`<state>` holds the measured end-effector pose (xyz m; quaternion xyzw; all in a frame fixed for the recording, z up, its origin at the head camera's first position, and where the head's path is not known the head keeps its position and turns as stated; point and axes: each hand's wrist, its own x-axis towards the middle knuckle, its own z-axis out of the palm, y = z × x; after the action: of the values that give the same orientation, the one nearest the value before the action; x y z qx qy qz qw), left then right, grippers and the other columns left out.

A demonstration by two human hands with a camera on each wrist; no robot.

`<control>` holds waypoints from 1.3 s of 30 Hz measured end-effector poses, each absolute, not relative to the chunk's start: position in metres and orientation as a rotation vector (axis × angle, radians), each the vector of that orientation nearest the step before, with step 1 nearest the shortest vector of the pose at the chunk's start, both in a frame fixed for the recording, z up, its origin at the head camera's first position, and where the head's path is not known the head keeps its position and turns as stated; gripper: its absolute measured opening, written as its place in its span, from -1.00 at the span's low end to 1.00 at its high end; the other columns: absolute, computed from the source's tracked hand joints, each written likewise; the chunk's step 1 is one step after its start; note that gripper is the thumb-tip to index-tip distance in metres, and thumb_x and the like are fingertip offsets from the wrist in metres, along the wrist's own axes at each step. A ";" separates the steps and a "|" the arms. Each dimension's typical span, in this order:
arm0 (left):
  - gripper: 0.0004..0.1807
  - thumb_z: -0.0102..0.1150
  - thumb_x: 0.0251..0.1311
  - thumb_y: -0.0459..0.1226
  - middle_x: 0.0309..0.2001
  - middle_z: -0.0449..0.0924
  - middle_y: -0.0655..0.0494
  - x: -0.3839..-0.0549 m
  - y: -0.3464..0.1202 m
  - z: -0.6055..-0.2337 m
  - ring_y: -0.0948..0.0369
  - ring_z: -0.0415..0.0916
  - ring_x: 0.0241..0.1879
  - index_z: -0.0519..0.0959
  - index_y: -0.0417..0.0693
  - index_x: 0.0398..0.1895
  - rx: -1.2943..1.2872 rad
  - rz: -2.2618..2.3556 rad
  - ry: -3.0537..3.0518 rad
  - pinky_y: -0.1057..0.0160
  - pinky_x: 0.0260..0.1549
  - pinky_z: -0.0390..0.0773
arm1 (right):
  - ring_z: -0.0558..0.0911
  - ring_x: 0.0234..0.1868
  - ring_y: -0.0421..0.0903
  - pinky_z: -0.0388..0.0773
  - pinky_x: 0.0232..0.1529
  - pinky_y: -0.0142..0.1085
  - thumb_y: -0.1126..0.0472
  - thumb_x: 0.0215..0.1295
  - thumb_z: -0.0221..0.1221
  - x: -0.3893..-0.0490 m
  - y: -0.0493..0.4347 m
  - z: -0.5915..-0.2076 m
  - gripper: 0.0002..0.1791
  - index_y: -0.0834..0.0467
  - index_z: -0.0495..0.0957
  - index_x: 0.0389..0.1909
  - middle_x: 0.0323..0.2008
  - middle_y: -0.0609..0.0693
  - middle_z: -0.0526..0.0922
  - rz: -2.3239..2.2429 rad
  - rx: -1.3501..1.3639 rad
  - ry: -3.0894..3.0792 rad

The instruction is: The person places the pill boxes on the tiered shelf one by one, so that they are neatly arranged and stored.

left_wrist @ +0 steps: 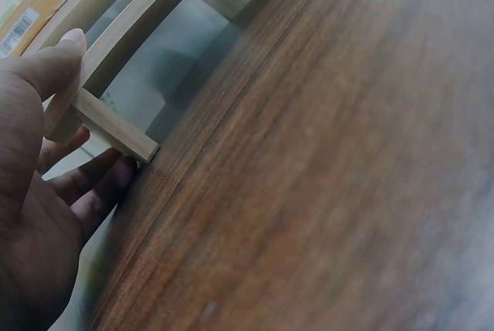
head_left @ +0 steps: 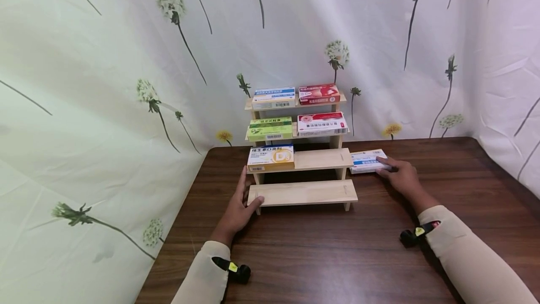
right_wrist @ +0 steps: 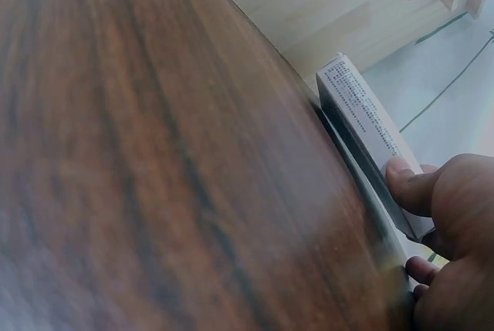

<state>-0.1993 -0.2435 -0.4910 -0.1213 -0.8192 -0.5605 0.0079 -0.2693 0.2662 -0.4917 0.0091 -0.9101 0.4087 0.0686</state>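
My left hand (head_left: 237,209) holds the left end of a four-tier wooden stepped stand (head_left: 303,192). Its thumb lies on the lowest step, while the other fingers reach along the side; the left wrist view shows them behind a leg (left_wrist: 116,126). To the right of the stand, my right hand (head_left: 402,177) grips a white and blue medicine box (head_left: 365,161) by its right end. In the right wrist view, the thumb (right_wrist: 409,186) presses on the printed side of the box (right_wrist: 363,107), which is low over the tabletop.
Medicine boxes fill the upper tiers: a white and blue one (head_left: 274,98), a red one (head_left: 318,94), a green one (head_left: 270,128), and a white and red one (head_left: 322,124). A vitamin D box (head_left: 271,157) sits left on the third tier. Behind the dark wood table (head_left: 303,252) hangs a flowered curtain (head_left: 278,36).
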 end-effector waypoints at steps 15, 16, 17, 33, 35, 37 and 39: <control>0.15 0.34 0.55 -0.09 0.71 0.15 -0.19 -0.200 -0.243 -0.492 -0.26 0.35 0.59 -0.34 0.62 0.80 -0.394 -1.741 -2.562 -0.34 0.44 0.49 | 0.37 0.59 0.47 0.32 0.54 0.35 0.13 0.54 0.38 -0.267 0.268 -0.494 -0.46 0.18 0.59 0.44 0.52 0.39 0.41 1.298 -0.040 -2.571; 0.15 0.34 0.55 -0.09 0.71 0.15 -0.19 -0.200 -0.243 -0.492 -0.26 0.35 0.59 -0.34 0.62 0.80 -0.396 -1.743 -2.561 -0.34 0.43 0.50 | 0.38 0.59 0.46 0.33 0.54 0.34 0.12 0.54 0.38 -0.267 0.267 -0.493 -0.46 0.19 0.59 0.44 0.51 0.39 0.41 1.306 -0.048 -2.557; 0.15 0.34 0.55 -0.10 0.71 0.16 -0.19 -0.200 -0.243 -0.492 -0.26 0.36 0.59 -0.34 0.62 0.80 -0.397 -1.747 -2.559 -0.33 0.42 0.51 | 0.39 0.58 0.44 0.34 0.53 0.32 0.13 0.53 0.39 -0.267 0.267 -0.493 -0.47 0.19 0.60 0.43 0.50 0.38 0.42 1.313 -0.054 -2.543; 0.16 0.35 0.54 -0.09 0.71 0.17 -0.19 -0.200 -0.242 -0.491 -0.25 0.37 0.58 -0.35 0.60 0.80 -0.380 -1.751 -2.565 -0.32 0.42 0.52 | 0.50 0.39 0.09 0.39 0.00 -0.60 0.05 0.58 0.33 -0.258 0.260 -0.477 -0.45 0.00 0.54 0.51 0.59 0.10 0.40 1.463 -0.211 -2.451; 0.16 0.35 0.54 -0.09 0.71 0.16 -0.19 -0.200 -0.242 -0.491 -0.25 0.36 0.59 -0.35 0.60 0.80 -0.380 -1.750 -2.564 -0.32 0.43 0.51 | 0.48 0.42 0.10 0.50 0.18 -0.45 0.03 0.59 0.32 -0.257 0.259 -0.473 -0.43 -0.01 0.51 0.53 0.62 0.10 0.37 1.476 -0.221 -2.454; 0.16 0.35 0.54 -0.08 0.71 0.15 -0.18 -0.200 -0.242 -0.491 -0.24 0.36 0.59 -0.35 0.63 0.79 -0.374 -1.752 -2.563 -0.31 0.44 0.50 | 0.46 0.46 0.13 0.54 0.38 -0.18 0.03 0.61 0.30 -0.256 0.258 -0.470 -0.43 -0.01 0.48 0.55 0.64 0.10 0.33 1.495 -0.223 -2.449; 0.16 0.35 0.54 -0.07 0.71 0.16 -0.18 -0.200 -0.243 -0.492 -0.24 0.37 0.58 -0.35 0.64 0.79 -0.370 -1.746 -2.564 -0.31 0.43 0.51 | 0.41 0.54 0.14 0.43 0.53 0.05 0.03 0.61 0.29 -0.256 0.257 -0.467 -0.43 0.00 0.47 0.55 0.65 0.11 0.31 1.498 -0.218 -2.441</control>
<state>-0.2001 -0.2429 -0.4920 -0.1186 -0.8207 -0.5589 0.0090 -0.2556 0.2566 -0.4669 -0.0753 -0.8422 0.5167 0.1345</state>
